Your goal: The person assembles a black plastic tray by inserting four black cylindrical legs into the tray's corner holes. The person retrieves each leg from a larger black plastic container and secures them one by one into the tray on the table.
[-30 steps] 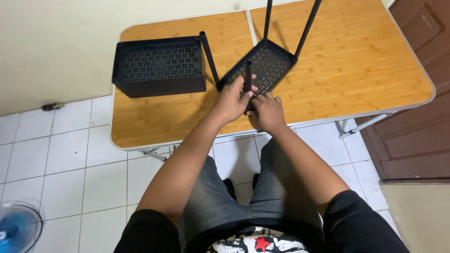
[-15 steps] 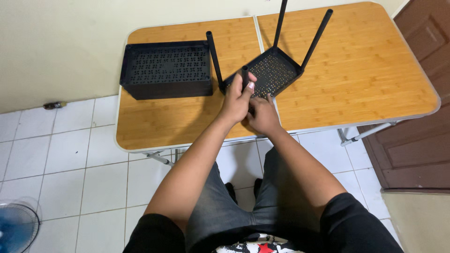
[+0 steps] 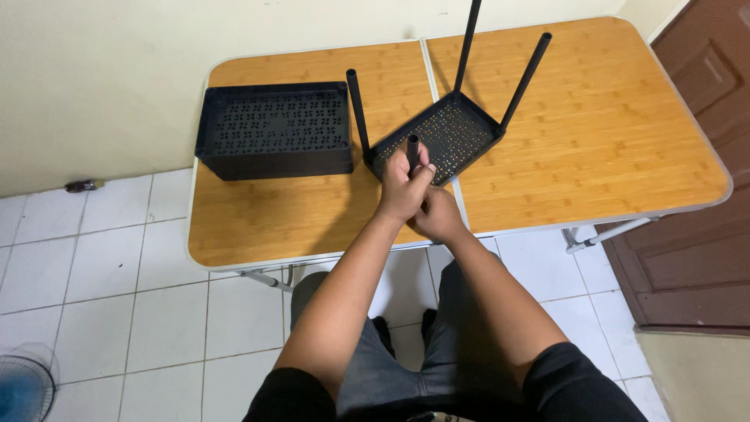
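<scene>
A black perforated plastic tray (image 3: 449, 133) lies upside down on the wooden folding table (image 3: 625, 125) with three black tube legs standing up from its corners. My left hand (image 3: 402, 186) is wrapped around a fourth black leg (image 3: 412, 149) at the tray's near corner. My right hand (image 3: 439, 212) sits just below and to the right of it, at the base of that leg by the tray's corner; what its fingers grip is hidden behind my left hand.
A second black perforated tray (image 3: 273, 129) lies upside down on the table's left half. A brown door (image 3: 703, 195) stands to the right. White floor tiles lie below, a fan (image 3: 27, 387) at the bottom left, a small bottle (image 3: 82, 185) by the wall.
My left hand has slid lower on the near leg and closed around it, with my right hand tucked closer beneath. The camera shifted, so the table sits slightly lower in view.
</scene>
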